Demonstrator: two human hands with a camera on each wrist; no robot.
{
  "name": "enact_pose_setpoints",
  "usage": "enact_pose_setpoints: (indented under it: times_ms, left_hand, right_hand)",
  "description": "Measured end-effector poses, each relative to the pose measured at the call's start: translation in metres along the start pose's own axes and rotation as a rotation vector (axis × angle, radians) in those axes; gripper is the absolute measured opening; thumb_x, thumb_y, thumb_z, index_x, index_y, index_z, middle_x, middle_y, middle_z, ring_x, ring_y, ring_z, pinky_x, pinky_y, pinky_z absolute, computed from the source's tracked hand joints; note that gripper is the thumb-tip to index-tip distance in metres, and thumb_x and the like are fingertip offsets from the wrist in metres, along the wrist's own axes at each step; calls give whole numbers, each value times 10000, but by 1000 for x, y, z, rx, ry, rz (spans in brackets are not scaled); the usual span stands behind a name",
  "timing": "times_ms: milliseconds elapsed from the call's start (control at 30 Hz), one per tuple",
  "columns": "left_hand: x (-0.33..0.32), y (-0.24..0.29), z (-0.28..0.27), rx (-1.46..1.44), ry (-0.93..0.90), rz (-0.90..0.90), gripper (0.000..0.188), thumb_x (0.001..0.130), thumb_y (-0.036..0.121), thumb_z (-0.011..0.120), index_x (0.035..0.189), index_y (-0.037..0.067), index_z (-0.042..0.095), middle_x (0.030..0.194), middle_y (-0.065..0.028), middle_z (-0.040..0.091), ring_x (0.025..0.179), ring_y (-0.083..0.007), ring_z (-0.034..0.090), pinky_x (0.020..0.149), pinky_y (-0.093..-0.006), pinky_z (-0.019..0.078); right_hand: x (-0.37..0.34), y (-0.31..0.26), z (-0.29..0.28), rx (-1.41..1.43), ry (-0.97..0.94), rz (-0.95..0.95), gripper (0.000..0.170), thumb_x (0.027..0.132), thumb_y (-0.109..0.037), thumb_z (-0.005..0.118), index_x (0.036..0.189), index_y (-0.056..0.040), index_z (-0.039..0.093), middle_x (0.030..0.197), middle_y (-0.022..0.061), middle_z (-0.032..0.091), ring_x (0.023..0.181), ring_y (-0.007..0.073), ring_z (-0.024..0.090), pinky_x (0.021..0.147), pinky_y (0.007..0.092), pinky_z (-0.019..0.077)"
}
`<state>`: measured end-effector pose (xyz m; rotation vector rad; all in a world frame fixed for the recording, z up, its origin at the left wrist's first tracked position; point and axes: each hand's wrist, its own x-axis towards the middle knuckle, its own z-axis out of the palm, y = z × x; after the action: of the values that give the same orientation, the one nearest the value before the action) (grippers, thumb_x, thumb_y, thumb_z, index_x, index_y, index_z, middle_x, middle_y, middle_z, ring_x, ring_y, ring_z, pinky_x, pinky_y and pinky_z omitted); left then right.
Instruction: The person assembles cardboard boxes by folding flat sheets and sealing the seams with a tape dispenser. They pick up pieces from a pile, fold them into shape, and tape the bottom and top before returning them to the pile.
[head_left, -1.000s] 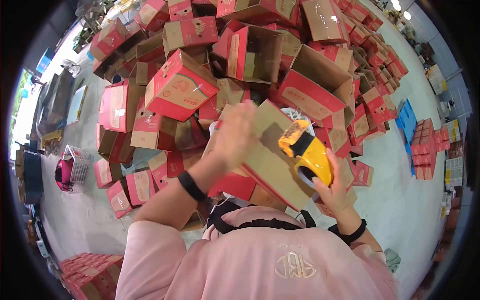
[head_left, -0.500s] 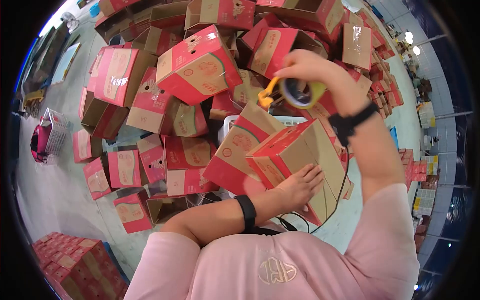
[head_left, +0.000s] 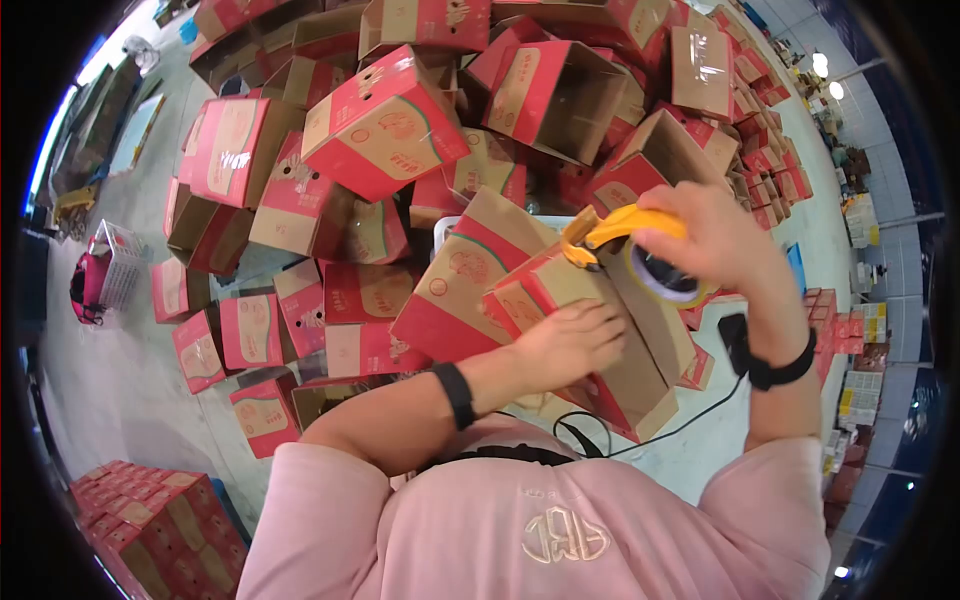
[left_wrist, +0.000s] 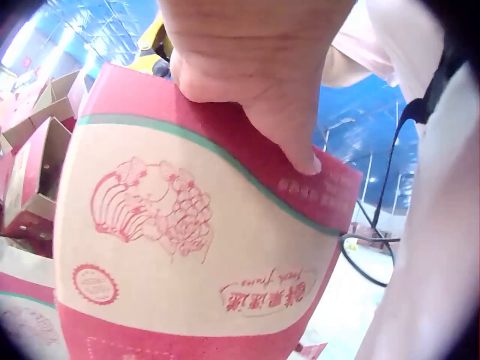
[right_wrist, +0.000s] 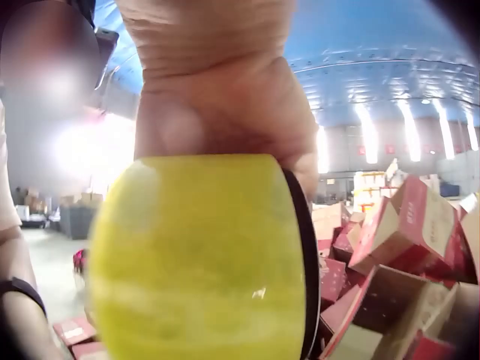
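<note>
My left hand [head_left: 575, 345] rests across the upper edge of a red and tan fruit carton [head_left: 650, 345]. Its fingers lie over the folded flaps, while the thumb presses on the printed side, as the left wrist view shows. My right hand [head_left: 715, 240] grips a yellow tape dispenser [head_left: 635, 220] above the carton's far end. The dispenser's toothed head is close over the carton's edge, near the seam between the flaps. In the right wrist view, the roll of yellowish tape [right_wrist: 202, 262] hides most of the fingers.
Another carton [head_left: 470, 275] leans just left of the worked one, over a white crate [head_left: 444, 232]. A large heap of open cartons [head_left: 555, 100] rises beyond. A black cable [head_left: 690, 430] runs by the carton's near side. Stacked cartons [head_left: 160, 530] stand at lower left.
The carton has been turned so its flapped face is up. My left hand came down onto it. The right hand, with the dispenser, swung up and over to the carton's far end.
</note>
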<state>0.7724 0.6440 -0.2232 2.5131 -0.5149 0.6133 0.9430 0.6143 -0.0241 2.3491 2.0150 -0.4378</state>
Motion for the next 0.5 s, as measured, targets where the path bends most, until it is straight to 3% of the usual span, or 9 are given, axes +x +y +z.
enact_pose_setpoints:
  times_ms: [67,133,233,300,333,400,467,500]
  left_hand:
    - [-5,-2,-1,-30,50,23,711,651,447,700,1212,44,531,1234,-94,513,1209,-274,455,1025,-420,352]
    - [-5,-1,-2,14,133,15,664,610,424,721,1155,78,568,1164,-74,523,1125,-259,491,940,-413,400]
    - [-3,3,-3,38,107,-16,654,596,397,738,1156,98,581,1168,-64,525,1104,-265,496,911,-410,406]
    - [0,3,-8,47,72,-34,657,592,395,746,1159,106,582,1162,-60,528,1102,-266,497,906,-411,409]
    - [1,7,-8,51,40,-58,661,587,394,755,1161,114,583,1156,-56,531,1101,-266,498,901,-411,412]
    - [3,14,-4,52,32,-60,658,591,384,763,1164,116,583,1155,-58,531,1104,-271,496,902,-414,411]
    - [5,23,-1,50,22,-53,656,594,374,772,1167,117,584,1154,-59,531,1108,-276,495,902,-416,411]
    - [6,27,0,40,29,-117,623,633,383,763,1162,108,583,1185,-76,522,1129,-282,485,917,-418,409]
  right_hand:
    - [-47,2,26,14,164,47,430,798,-291,671,1113,-10,591,882,201,585,790,353,593,701,390,468]
    - [-107,5,42,63,205,98,452,792,-281,675,1141,-12,576,883,200,579,786,356,592,691,394,469]
    - [-217,3,66,105,206,201,465,781,-298,682,1142,-29,566,888,200,553,734,358,571,637,435,473]
    - [-288,-9,63,112,-36,412,485,762,-318,692,1152,-56,572,903,200,559,769,357,585,645,428,489]
    - [-308,-2,77,124,-33,415,485,762,-318,692,1152,-56,572,903,200,559,769,357,585,645,428,489]
    - [-326,18,131,231,-313,478,472,745,-326,699,1134,-81,594,924,199,565,790,358,599,653,432,502]
    - [-292,40,214,262,33,356,437,739,-334,697,1102,-102,621,928,199,574,788,355,614,652,438,508]
    - [-257,33,238,185,237,423,422,742,-335,692,1081,-93,629,923,197,581,811,349,620,658,433,516]
